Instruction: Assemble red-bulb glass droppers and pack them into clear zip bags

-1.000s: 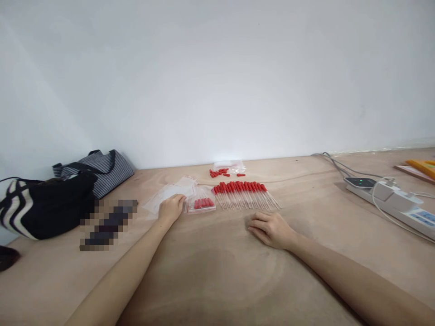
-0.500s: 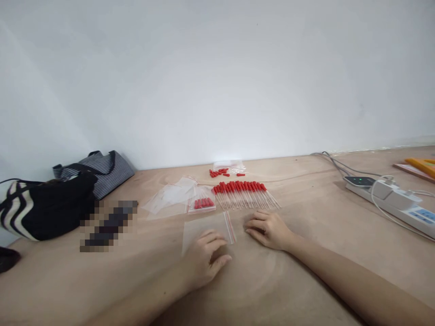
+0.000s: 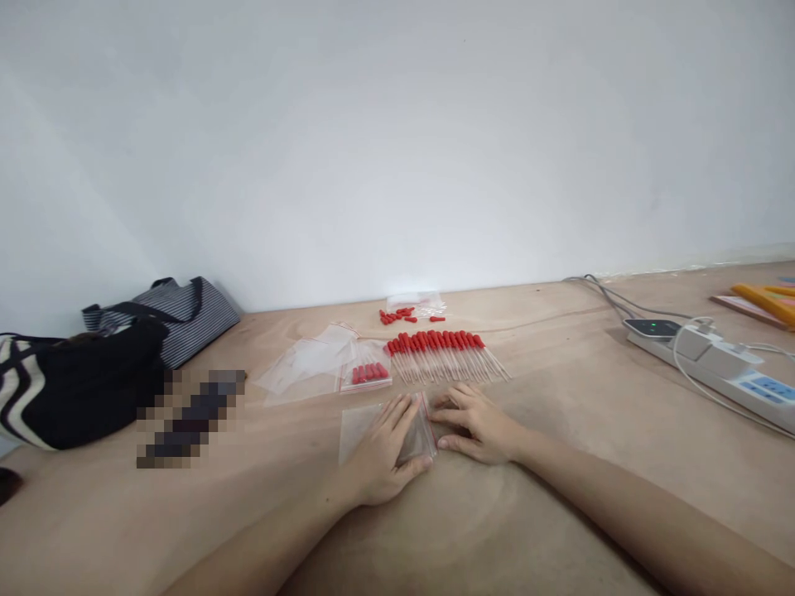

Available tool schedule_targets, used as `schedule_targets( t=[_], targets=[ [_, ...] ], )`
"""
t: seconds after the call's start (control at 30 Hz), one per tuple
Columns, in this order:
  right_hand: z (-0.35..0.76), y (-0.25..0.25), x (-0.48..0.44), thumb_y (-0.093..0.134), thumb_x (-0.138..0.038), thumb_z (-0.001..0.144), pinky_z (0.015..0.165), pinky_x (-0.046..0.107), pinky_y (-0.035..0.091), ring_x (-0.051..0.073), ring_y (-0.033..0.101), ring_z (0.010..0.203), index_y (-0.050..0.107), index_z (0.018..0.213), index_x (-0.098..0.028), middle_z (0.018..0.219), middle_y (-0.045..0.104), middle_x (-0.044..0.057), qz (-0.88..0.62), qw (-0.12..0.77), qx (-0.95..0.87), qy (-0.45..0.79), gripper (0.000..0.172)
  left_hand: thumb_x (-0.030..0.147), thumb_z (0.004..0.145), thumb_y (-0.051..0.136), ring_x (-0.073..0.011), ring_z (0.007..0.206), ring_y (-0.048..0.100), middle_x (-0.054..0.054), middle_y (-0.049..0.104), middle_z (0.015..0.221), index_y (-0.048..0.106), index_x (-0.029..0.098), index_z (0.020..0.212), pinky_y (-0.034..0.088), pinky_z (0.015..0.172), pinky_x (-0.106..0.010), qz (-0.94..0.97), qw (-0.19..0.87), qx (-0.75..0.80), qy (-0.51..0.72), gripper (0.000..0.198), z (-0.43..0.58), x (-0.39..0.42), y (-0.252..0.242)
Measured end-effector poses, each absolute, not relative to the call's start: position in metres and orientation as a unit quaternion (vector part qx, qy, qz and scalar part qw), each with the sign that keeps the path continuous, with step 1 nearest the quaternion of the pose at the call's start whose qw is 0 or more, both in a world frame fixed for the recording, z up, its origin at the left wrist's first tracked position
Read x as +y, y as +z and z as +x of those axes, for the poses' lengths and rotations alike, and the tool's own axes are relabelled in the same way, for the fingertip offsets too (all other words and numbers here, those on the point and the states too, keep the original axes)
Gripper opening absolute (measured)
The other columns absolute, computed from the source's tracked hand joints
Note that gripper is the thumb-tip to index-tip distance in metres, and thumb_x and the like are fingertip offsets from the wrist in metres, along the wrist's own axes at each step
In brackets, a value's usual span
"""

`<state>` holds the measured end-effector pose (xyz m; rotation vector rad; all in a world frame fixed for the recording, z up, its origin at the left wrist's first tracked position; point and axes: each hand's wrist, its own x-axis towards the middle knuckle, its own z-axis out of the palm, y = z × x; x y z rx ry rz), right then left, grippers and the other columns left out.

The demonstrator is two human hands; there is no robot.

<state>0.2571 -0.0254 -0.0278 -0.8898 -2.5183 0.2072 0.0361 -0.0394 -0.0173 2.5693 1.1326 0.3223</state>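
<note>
A clear zip bag (image 3: 355, 429) with a red-striped seal lies flat on the wooden table. My left hand (image 3: 386, 451) rests spread on top of it, covering its middle. At the bag's sealed right edge is my right hand (image 3: 475, 426), fingers apart and nothing held. Behind the hands stretches a row of red-tipped sticks (image 3: 438, 352). To its left sits a small bag with several red pieces (image 3: 370, 372), beside overlapping clear bags (image 3: 310, 360). Loose red pieces (image 3: 396, 315) lie farther back, near another clear bag (image 3: 415, 301).
On the left are a black bag (image 3: 93, 381), a striped bag (image 3: 195, 313) and a blurred-out dark object (image 3: 195, 418). A power strip (image 3: 733, 372) with chargers and cables stands at the right, with an orange item (image 3: 767, 305) beyond. A wall closes the back.
My left hand has come down flatter onto the clear bag, its fingers now reaching the seal. My right hand has moved left to the bag's edge. The view has shifted slightly.
</note>
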Motion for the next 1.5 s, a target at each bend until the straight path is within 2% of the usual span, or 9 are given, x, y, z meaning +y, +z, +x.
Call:
schedule_targets(
  t=[0.3,0.57,0.73,0.93,1.07,1.17,1.33,1.4,1.5],
  targets=[
    [0.256,-0.021,-0.031,0.055,-0.052,0.072,0.089,0.035,0.030,0.020,0.045,0.107,0.053,0.114,-0.020,0.112,0.055,0.006,-0.217,0.195,-0.950,0.112,0.053,0.043,0.080,0.049,-0.0280,0.129,0.021,-0.012,0.022,0.142,0.010,0.022,0.138,0.027,0.102,-0.048,0.897,0.168,0.386,0.133,0.073,0.033,-0.036,-0.020],
    [0.251,-0.016,-0.032,0.057,-0.056,0.068,0.096,0.039,0.023,0.022,0.040,0.115,0.041,0.126,-0.021,0.127,0.044,0.011,-0.186,0.177,-0.958,0.130,0.069,0.042,0.085,0.041,-0.0261,0.128,0.024,-0.012,0.026,0.141,0.013,0.019,0.137,0.029,0.102,-0.045,0.898,0.168,0.385,0.128,0.063,0.031,-0.035,-0.013],
    [0.256,-0.010,-0.030,0.058,-0.057,0.067,0.093,0.041,0.025,0.026,0.032,0.121,0.039,0.127,-0.030,0.139,0.026,0.011,-0.204,0.146,-0.958,0.140,0.069,0.045,0.088,0.033,-0.0247,0.129,0.022,-0.010,0.025,0.141,0.009,0.020,0.138,0.022,0.104,-0.046,0.901,0.154,0.391,0.107,0.061,0.026,-0.030,-0.006],
    [0.256,-0.016,-0.031,0.062,-0.052,0.066,0.094,0.040,0.028,0.024,0.037,0.118,0.048,0.121,-0.027,0.135,0.034,0.010,-0.213,0.193,-0.938,0.195,0.062,0.045,0.086,0.037,-0.0248,0.128,0.024,-0.010,0.028,0.140,0.012,0.019,0.137,0.015,0.105,-0.049,0.912,0.149,0.371,0.088,0.063,0.025,-0.025,-0.013],
    [0.266,-0.017,-0.012,0.058,-0.040,0.074,0.084,0.029,0.040,0.016,0.054,0.096,0.063,0.099,-0.020,0.105,0.061,0.007,-0.334,0.286,-0.861,0.254,0.033,0.042,0.085,0.042,-0.0239,0.128,0.024,-0.012,0.030,0.139,0.014,0.017,0.137,0.014,0.106,-0.049,0.900,0.159,0.396,0.089,0.064,0.027,-0.025,-0.016],
    [0.287,-0.012,0.020,0.056,-0.029,0.074,0.072,0.023,0.043,0.014,0.058,0.079,0.064,0.075,-0.017,0.082,0.065,0.003,-0.627,0.314,-0.687,0.190,0.014,0.040,0.084,0.044,-0.0228,0.129,0.023,-0.010,0.030,0.139,0.017,0.017,0.136,0.014,0.106,-0.048,0.894,0.165,0.406,0.089,0.062,0.028,-0.027,-0.013],
    [0.319,-0.009,0.069,0.060,-0.025,0.066,0.066,0.026,0.042,0.021,0.058,0.081,0.056,0.100,-0.009,0.089,0.063,0.012,-0.748,0.291,-0.577,0.152,0.038,0.040,0.084,0.043,-0.0221,0.129,0.022,-0.010,0.031,0.138,0.021,0.015,0.135,0.013,0.107,-0.046,0.884,0.171,0.427,0.081,0.061,0.031,-0.029,-0.010],
    [0.321,-0.011,0.079,0.063,-0.025,0.061,0.063,0.025,0.041,0.021,0.058,0.082,0.056,0.100,-0.009,0.089,0.063,0.012,-0.763,0.276,-0.562,0.160,0.043,0.041,0.084,0.043,-0.0221,0.129,0.023,-0.010,0.033,0.138,0.022,0.016,0.135,0.014,0.107,-0.046,0.882,0.172,0.432,0.079,0.061,0.033,-0.030,-0.009],
    [0.318,-0.014,0.089,0.064,-0.019,0.056,0.060,0.024,0.040,0.023,0.058,0.081,0.061,0.089,-0.010,0.084,0.063,0.013,-0.775,0.255,-0.549,0.181,0.035,0.042,0.084,0.043,-0.0222,0.129,0.023,-0.009,0.034,0.137,0.022,0.017,0.135,0.014,0.106,-0.047,0.881,0.171,0.435,0.079,0.060,0.033,-0.030,-0.010]
  ],
)
